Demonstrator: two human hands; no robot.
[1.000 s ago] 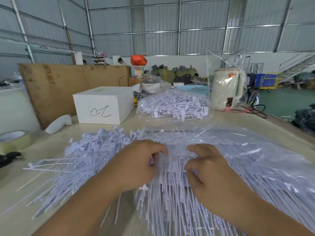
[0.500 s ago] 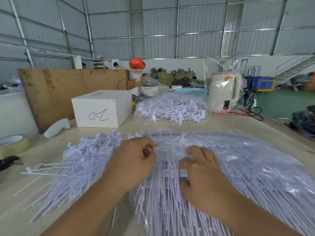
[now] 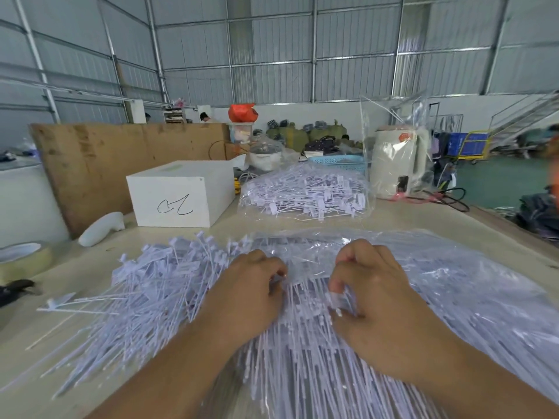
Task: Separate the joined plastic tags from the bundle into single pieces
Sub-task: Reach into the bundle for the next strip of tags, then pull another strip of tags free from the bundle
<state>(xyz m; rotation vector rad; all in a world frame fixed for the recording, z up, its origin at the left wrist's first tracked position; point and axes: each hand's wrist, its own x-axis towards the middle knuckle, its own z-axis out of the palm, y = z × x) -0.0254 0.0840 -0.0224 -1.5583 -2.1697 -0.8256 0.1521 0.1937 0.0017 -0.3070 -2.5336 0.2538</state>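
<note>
1. Head view, hands: the left hand [image 3: 248, 293] and the right hand [image 3: 373, 293] lie side by side at the centre of the frame, knuckles up, on the bundle of tags [image 3: 305, 352]. Both have their fingers curled down and pinched into the white strips; the right fingertips [image 3: 334, 290] clasp a few strips, and the left hand grips the bundle's upper edge.
2. The bundle fans out from the centre toward the lower edge. Its right part lies under a clear plastic bag [image 3: 453, 276] that spreads to the right edge.
3. Left of the hands, a loose heap of tags [image 3: 151, 285] sprawls over the table [image 3: 90, 255], with some single strips lying apart at its left side.
4. The table is pale beige and fills the lower half of the frame. At its left edge sit a roll of tape [image 3: 22, 257] and a dark object, too cut off to identify.
5. Above the hands stand a white box [image 3: 181, 193] with a black scribble on its front and, right of it, a second bag of tags [image 3: 305, 193]. A white handle-shaped object [image 3: 101, 228] lies left of the box.
6. A brown board [image 3: 121, 155] leans upright behind the box; a cream kettle [image 3: 396, 164] wrapped in plastic stands at the upper right.
7. The room is a big shed with grey corrugated metal walls [image 3: 302, 49] and steel framing; a staircase [image 3: 526, 113] rises at the far right.
</note>
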